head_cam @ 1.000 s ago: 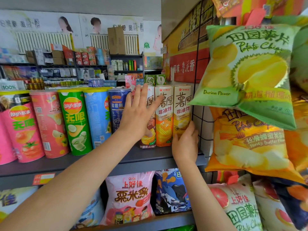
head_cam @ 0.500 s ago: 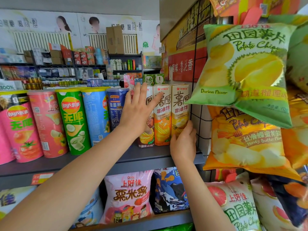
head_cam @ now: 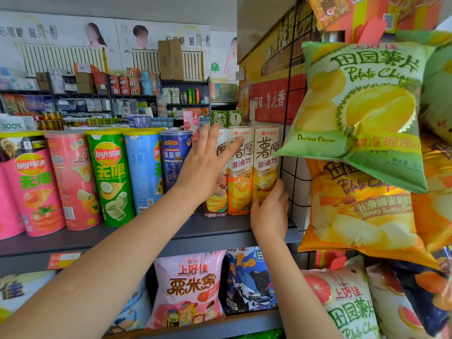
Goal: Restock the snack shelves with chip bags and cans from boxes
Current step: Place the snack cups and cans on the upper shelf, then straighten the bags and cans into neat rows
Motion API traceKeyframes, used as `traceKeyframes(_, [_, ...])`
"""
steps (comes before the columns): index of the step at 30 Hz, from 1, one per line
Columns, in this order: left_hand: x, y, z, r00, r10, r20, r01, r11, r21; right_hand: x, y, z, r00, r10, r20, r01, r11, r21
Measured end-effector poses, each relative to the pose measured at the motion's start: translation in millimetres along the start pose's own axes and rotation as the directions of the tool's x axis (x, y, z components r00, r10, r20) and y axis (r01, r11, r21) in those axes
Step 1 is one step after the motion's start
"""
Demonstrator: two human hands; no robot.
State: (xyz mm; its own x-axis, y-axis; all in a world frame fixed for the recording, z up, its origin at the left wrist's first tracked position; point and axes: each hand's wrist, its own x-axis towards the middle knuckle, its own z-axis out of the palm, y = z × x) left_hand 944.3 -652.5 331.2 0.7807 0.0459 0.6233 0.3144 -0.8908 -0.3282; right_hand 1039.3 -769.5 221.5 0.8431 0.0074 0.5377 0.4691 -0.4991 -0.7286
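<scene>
While my hands square up the tall boxes on the shelf [head_cam: 244,231]:
Left hand [head_cam: 208,165] spread flat against the box fronts; right hand [head_cam: 270,211] curled round the yellow box [head_cam: 266,157] base at row's end. Best push evenly, low down, so none tips.

brown box [head_cam: 220,192]: left hand [head_cam: 204,167] covers front | pink can [head_cam: 7,192]: cut by left edge

Green bag [head_cam: 362,111] — "Potato Chips", "Durian Flavor"; green can [head_cam: 111,177] — "Lay's".
</scene>
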Motion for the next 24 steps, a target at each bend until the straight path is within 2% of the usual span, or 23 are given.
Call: traceKeyframes(24, [7.2, 3.9, 5.2, 0.999, -0.02, 0.03, 0.019, 1.0, 0.015, 2.2, 2.7, -1.9, 1.0, -0.02, -0.002, 0.02, 1.0, -0.017])
